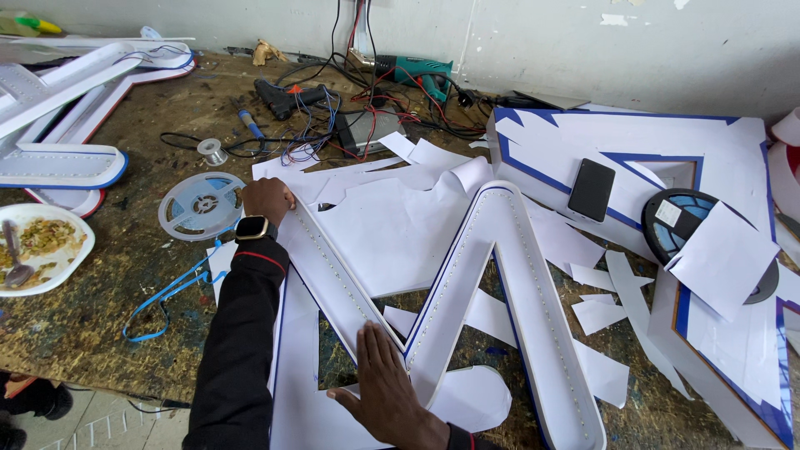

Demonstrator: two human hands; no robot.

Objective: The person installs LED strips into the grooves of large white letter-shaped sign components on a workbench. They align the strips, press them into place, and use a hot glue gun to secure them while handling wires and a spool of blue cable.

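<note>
A: Where are the hands?
B: Left hand [268, 200] presses its curled fingers on the far end of the letter frame [467, 292]; right hand [385, 392], spread flat, holds the near corner.
A: Axis?
B: The light strip [327, 260] runs diagonally between them, nearer the left.

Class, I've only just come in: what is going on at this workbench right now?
A person in a dark sleeve leans over a big white zigzag sign letter lying on a wooden bench. The left hand, with a watch on its wrist, presses at the letter's upper left end, where an LED strip runs inside the channel. The right hand lies flat near the lower bend. Paper scraps, a tape reel, a phone and a food plate lie around.
</note>
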